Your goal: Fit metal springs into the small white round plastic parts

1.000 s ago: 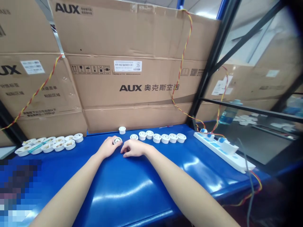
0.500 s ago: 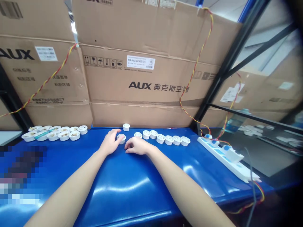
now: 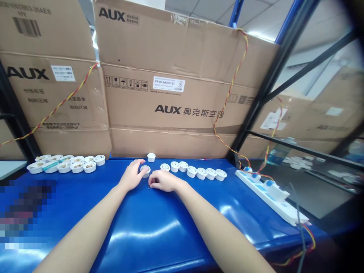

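My left hand [image 3: 133,175] is beside a small white round cup [image 3: 145,171], its thumb against the rim and its fingers apart behind. Close by on the right, my right hand [image 3: 162,180] has its fingertips pinched together low over the blue table [image 3: 148,227]. A tiny thin item [image 3: 149,187] shows at those fingertips, too small to name. Behind the hands stands another white cup [image 3: 151,157]. Several white cups run to the right, starting with one [image 3: 165,167] just behind my right hand.
At the left, several white cups [image 3: 64,167] hold small brownish pieces, with a teal tool [image 3: 51,165] across them. A white power strip [image 3: 273,197] with plugs lies at the right. Large cardboard boxes [image 3: 170,132] stand along the back, with twisted red-yellow wires [image 3: 227,94] hanging in front.
The camera view has tilted up a little. My right hand has moved slightly down and left, and the tiny item at its fingertips shows more. My left hand stays beside the cup.
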`<act>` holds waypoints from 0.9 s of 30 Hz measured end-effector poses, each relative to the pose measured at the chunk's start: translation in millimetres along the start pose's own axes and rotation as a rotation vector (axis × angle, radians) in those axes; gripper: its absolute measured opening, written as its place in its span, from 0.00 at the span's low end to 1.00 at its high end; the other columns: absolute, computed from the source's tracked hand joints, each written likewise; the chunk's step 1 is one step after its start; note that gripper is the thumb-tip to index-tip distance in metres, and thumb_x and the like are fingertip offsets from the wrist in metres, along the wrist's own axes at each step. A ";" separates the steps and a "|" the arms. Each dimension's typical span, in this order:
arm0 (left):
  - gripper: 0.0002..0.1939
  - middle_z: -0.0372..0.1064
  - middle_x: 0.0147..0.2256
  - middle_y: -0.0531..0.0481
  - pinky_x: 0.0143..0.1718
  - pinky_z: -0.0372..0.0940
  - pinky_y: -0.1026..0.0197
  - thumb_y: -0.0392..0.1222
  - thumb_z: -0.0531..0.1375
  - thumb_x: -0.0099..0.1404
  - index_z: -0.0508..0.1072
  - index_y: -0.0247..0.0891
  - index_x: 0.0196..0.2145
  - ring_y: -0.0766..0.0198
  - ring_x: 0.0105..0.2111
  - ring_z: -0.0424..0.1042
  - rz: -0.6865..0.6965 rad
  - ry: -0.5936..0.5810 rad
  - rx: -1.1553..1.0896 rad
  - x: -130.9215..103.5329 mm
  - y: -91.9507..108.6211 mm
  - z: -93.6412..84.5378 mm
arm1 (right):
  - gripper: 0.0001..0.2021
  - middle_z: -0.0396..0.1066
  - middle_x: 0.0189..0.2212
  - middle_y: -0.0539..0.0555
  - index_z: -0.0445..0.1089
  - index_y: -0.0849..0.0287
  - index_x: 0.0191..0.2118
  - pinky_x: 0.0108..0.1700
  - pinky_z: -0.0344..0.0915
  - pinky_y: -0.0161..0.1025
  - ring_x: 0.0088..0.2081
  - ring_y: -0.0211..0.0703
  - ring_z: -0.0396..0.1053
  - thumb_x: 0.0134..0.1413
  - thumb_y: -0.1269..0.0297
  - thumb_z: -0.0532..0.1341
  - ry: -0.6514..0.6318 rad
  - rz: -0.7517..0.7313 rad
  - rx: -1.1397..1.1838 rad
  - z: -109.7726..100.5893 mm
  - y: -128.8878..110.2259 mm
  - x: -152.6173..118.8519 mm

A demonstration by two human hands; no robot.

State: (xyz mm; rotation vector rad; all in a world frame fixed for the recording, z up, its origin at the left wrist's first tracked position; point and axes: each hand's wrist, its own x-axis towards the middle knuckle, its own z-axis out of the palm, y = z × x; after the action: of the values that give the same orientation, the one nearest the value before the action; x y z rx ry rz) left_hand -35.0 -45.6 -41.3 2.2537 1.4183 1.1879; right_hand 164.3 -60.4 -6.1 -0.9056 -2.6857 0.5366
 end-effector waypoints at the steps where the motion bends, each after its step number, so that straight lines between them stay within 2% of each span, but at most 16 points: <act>1: 0.16 0.67 0.49 0.45 0.53 0.60 0.50 0.49 0.53 0.65 0.66 0.41 0.48 0.54 0.52 0.65 0.002 0.002 -0.001 0.1 -0.2 0.2 | 0.05 0.72 0.33 0.51 0.73 0.59 0.34 0.36 0.59 0.33 0.32 0.37 0.66 0.53 0.72 0.60 -0.003 -0.007 -0.031 0.0 -1.1 0.0; 4: 0.15 0.68 0.49 0.45 0.53 0.61 0.51 0.48 0.54 0.65 0.67 0.41 0.47 0.54 0.51 0.66 0.016 0.022 -0.008 0.7 0.5 -1.0 | 0.05 0.71 0.34 0.52 0.71 0.60 0.34 0.38 0.59 0.34 0.34 0.39 0.66 0.55 0.71 0.57 -0.002 -0.013 -0.117 2.5 -4.1 0.3; 7: 0.12 0.69 0.46 0.47 0.52 0.62 0.52 0.44 0.54 0.64 0.69 0.41 0.44 0.55 0.49 0.67 0.057 0.048 -0.009 0.9 5.2 -6.6 | 0.06 0.71 0.35 0.53 0.68 0.60 0.34 0.38 0.59 0.36 0.35 0.40 0.66 0.58 0.69 0.55 0.065 0.012 -0.113 6.8 -4.0 1.4; 12: 0.09 0.72 0.42 0.48 0.51 0.62 0.54 0.40 0.57 0.59 0.73 0.42 0.38 0.56 0.46 0.68 0.215 0.012 0.029 -1.7 18.8 -17.4 | 0.07 0.69 0.34 0.52 0.65 0.59 0.35 0.38 0.60 0.36 0.35 0.39 0.65 0.61 0.68 0.51 0.255 0.163 0.086 8.6 1.6 5.6; 16: 0.09 0.75 0.40 0.50 0.47 0.62 0.54 0.41 0.58 0.60 0.75 0.44 0.38 0.57 0.42 0.71 0.298 -0.054 0.087 -3.0 21.7 -15.4 | 0.08 0.66 0.29 0.49 0.64 0.58 0.35 0.36 0.60 0.34 0.32 0.37 0.64 0.63 0.65 0.50 0.273 0.243 0.309 6.5 2.4 7.1; 21: 0.09 0.76 0.37 0.51 0.44 0.62 0.56 0.44 0.57 0.64 0.77 0.45 0.38 0.59 0.39 0.71 0.291 -0.043 0.122 -2.8 19.6 -10.7 | 0.09 0.61 0.23 0.47 0.63 0.58 0.33 0.27 0.57 0.31 0.25 0.34 0.61 0.63 0.62 0.50 0.238 0.326 0.566 11.0 2.7 9.0; 27: 0.11 0.76 0.35 0.51 0.42 0.63 0.57 0.48 0.56 0.65 0.78 0.46 0.36 0.60 0.36 0.71 0.217 0.015 0.127 -3.6 22.4 -11.6 | 0.10 0.63 0.24 0.48 0.64 0.58 0.34 0.24 0.57 0.29 0.25 0.34 0.61 0.59 0.57 0.54 0.281 0.328 0.807 16.8 8.9 14.5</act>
State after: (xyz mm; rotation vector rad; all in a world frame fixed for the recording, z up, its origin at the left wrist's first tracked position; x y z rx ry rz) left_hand -29.6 -62.4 -23.0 2.5450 1.3155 1.2103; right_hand 151.8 -49.2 -23.1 -1.0469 -1.8018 1.3155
